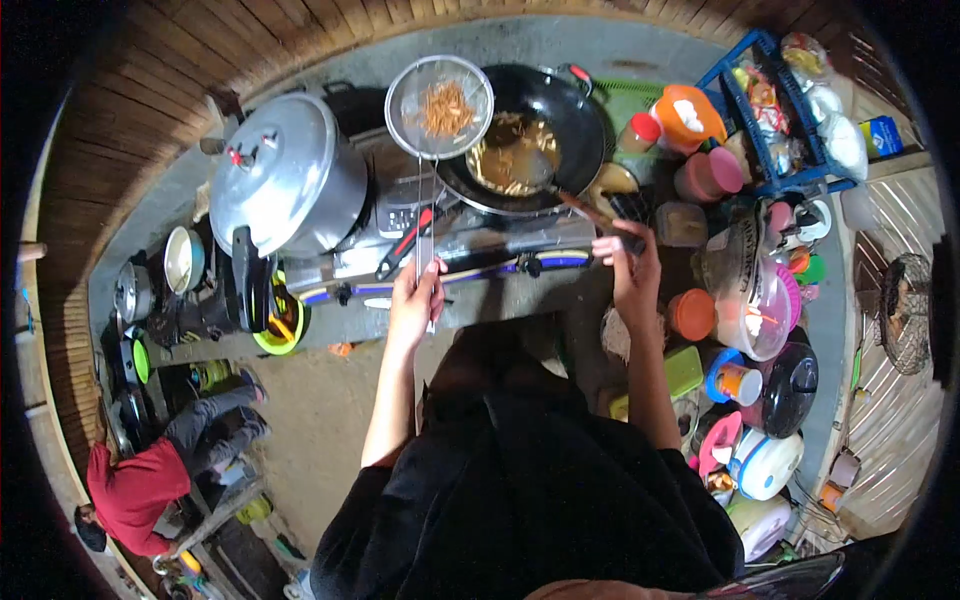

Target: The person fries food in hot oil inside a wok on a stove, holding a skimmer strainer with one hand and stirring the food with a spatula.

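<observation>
Two hands are at work over the stove (pixel 465 262), and plenty around them is hard to see. The wok (pixel 585 125) covers whatever burner lies beneath it, and the strainer (pixel 402 90) hides part of its left rim; whether the strainer touches that rim or hangs just above, I can't tell. The head of the ladle (pixel 581 208) is partly lost in the cloudy brown oil (pixel 515 165). Off at the lower left, someone in a red top (pixel 145 485) bends low, the hands hard to make out.

The left hand (pixel 416 296) is closed around the strainer's long, thin wire handle. The right hand (pixel 630 265) has its fingers curled around the ladle's dark handle end, other fingers sticking out loosely.

The strainer is round, with fine pale mesh and a metal rim, and holds a small heap of golden-brown strips (pixel 447 110). Paler pieces ring the oil in the black wok, beside the big silver pressure cooker (pixel 285 180).
</observation>
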Motion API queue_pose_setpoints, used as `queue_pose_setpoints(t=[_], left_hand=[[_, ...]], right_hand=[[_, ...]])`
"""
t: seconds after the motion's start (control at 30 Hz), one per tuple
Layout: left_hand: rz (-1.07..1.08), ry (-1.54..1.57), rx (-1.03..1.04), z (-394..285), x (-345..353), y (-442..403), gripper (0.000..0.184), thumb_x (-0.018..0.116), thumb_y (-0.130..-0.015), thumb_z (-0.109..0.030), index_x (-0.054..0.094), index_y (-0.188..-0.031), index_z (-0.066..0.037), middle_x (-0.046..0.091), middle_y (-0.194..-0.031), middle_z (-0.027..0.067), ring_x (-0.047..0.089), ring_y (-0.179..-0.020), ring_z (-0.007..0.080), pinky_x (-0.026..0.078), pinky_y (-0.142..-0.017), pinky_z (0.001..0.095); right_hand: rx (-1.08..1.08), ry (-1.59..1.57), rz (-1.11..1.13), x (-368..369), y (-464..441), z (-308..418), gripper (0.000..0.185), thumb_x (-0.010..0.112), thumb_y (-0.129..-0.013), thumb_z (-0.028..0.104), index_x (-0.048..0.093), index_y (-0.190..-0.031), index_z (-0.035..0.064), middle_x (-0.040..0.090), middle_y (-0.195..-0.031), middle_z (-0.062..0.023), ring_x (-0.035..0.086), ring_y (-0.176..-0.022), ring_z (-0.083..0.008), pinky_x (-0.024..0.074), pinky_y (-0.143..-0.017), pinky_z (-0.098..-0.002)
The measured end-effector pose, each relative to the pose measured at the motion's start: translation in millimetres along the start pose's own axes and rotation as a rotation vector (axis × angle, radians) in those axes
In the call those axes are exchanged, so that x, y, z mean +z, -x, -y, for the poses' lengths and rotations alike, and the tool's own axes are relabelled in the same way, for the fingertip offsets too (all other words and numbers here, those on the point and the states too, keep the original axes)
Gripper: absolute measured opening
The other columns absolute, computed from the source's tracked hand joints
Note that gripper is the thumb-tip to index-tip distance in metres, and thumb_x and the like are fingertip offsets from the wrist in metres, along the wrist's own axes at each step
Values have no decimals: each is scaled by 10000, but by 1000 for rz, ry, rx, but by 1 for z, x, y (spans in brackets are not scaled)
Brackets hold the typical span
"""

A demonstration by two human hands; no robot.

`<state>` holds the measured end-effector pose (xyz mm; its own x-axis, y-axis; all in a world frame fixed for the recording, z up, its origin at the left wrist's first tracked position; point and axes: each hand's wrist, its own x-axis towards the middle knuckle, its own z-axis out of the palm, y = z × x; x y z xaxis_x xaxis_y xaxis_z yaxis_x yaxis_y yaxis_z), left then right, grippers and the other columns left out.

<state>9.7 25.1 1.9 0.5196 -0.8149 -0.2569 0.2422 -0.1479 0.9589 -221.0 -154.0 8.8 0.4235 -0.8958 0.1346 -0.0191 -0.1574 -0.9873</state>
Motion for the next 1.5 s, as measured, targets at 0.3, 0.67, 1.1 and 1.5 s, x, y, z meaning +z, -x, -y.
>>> queue_pose_setpoints(t=[0.3,0.67,1.1,1.5], left_hand=[[25,5,-75,12,-6,1,199,415,-968,-229,494,-942,-48,338,-496,-41,297,-367,41,246,-347,202],[52,15,-74,11,-2,3,213,424,-968,-245,498,-931,-48,345,-496,-42,300,-378,38,249,-351,205],[50,5,-43,2,-16,3,204,420,-965,-233,488,-940,-43,322,-507,-46,284,-375,38,227,-356,195],[172,65,-7,-12,-47,-13,187,423,-961,-216,484,-919,-44,344,-494,-35,306,-375,52,269,-346,215]], right_hand=[[-98,183,-308,21,-3,0,142,604,-860,33,579,-996,7,626,-822,-49,591,-715,-100,476,-660,-220],[-176,315,-144,43,-54,6,201,574,-894,134,556,-1047,6,664,-816,-128,672,-782,-167,508,-658,-266],[-178,367,-251,46,-38,29,178,593,-883,150,559,-1000,21,614,-663,-80,593,-589,-96,431,-525,-233],[-210,518,-272,44,-47,29,193,595,-879,142,540,-1033,41,616,-625,-87,630,-606,-137,446,-525,-267]])
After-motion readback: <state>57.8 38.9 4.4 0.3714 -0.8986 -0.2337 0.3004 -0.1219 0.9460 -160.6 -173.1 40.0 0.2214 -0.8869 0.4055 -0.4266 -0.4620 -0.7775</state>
